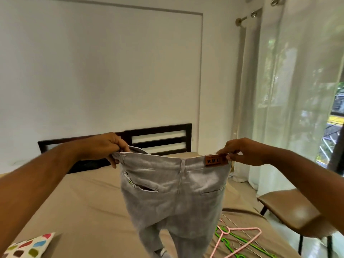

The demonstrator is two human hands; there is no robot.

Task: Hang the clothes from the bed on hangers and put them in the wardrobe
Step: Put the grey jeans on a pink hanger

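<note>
A pair of light grey jeans (173,198) hangs in the air above the bed (89,211), back side facing me, with a brown leather patch at the waistband. My left hand (106,148) pinches the left end of the waistband. My right hand (242,151) pinches the right end beside the patch. The legs drop out of view at the bottom. On the bed at lower right lie a pink hanger (240,237), green hangers (232,241) and thin wire hangers (247,235). No wardrobe is in view.
A dark slatted headboard (160,138) stands against the white wall. A brown chair (290,211) sits to the right of the bed, before sheer curtains (290,90) and a window. A spotted cloth (29,246) lies at the bed's lower left.
</note>
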